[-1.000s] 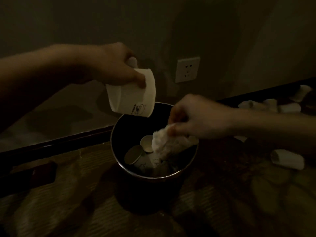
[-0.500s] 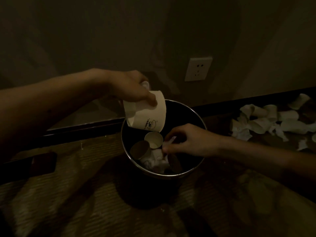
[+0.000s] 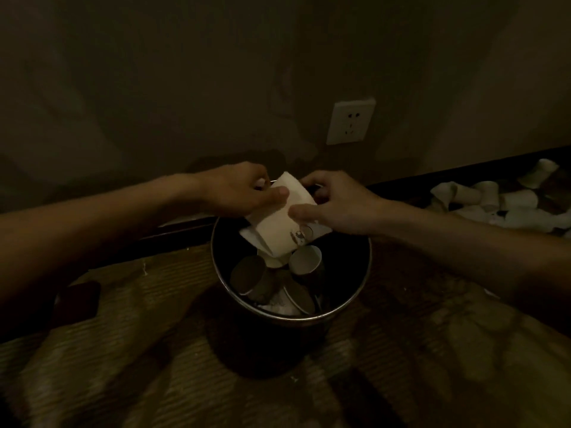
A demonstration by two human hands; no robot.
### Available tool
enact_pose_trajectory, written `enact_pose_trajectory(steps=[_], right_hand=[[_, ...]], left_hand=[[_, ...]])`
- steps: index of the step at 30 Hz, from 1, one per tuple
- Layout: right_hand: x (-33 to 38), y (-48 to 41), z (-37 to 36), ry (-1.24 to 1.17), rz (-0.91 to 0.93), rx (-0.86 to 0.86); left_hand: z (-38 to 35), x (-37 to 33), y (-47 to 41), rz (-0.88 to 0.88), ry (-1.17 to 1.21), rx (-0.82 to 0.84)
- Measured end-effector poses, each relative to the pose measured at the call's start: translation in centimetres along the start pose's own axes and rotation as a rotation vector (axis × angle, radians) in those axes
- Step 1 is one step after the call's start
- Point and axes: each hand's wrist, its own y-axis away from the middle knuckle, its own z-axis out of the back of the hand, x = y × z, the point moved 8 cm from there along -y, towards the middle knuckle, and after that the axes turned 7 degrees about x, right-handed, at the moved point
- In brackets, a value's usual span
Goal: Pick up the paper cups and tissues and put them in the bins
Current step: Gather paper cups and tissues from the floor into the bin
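Paper cup point(image 3: 278, 225), tilted, above the bin point(image 3: 368, 267) at 12 o'clock of its opening. Left hand point(image 3: 241, 189) pinches its upper end; right hand point(image 3: 336, 205) grips its side. More cups point(image 3: 247, 274) lie inside; a litter pile point(image 3: 494, 199) lies at 3 o'clock.

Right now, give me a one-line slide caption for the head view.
Left hand and right hand hold a white paper cup over the dark bin of discarded cups.

Very dim warm light, heavy shadows, grainy soft detail, wide-angle bending at edges
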Motion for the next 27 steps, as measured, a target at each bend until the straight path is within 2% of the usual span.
enact_pose_trajectory(steps=[3,9,11,13,16,18,22,24,27], right_hand=[[0.5,-0.3,-1.1,0.389,0.067,-0.016],[-0.9,-0.6,-5.2,0.853,0.121,0.103],[-1.6,-0.7,-6.3,0.918,0.137,0.163],[-2.9,-0.7,-7.2,0.851,0.104,0.275],[-4.1,-0.7,-7.8,0.616,0.045,0.401],[-3.4,-1.0,-6.8,0.41,0.055,0.315],[-2.1,-2.1,-3.7,-0.168,0.029,0.112],[-1.9,-2.4,-2.7,-0.272,0.007,0.056],[-2.0,-2.2,-2.4,-0.281,-0.004,0.011]], left_hand=[[-0.2,0.4,-0.3,0.032,-0.12,-0.026],[-2.4,1.5,-1.2,0.078,0.181,0.147],[-2.9,1.8,-1.3,0.097,0.234,0.177],[-3.0,2.2,-1.4,0.075,0.261,0.198],[-2.7,2.7,-1.4,0.041,0.356,0.217],[-2.1,2.9,-1.5,0.028,0.373,0.192],[-1.5,2.3,-1.7,0.019,0.419,0.09],[-1.4,2.3,-2.0,0.024,0.451,0.004],[-2.3,2.4,-2.5,0.022,0.478,-0.072]])
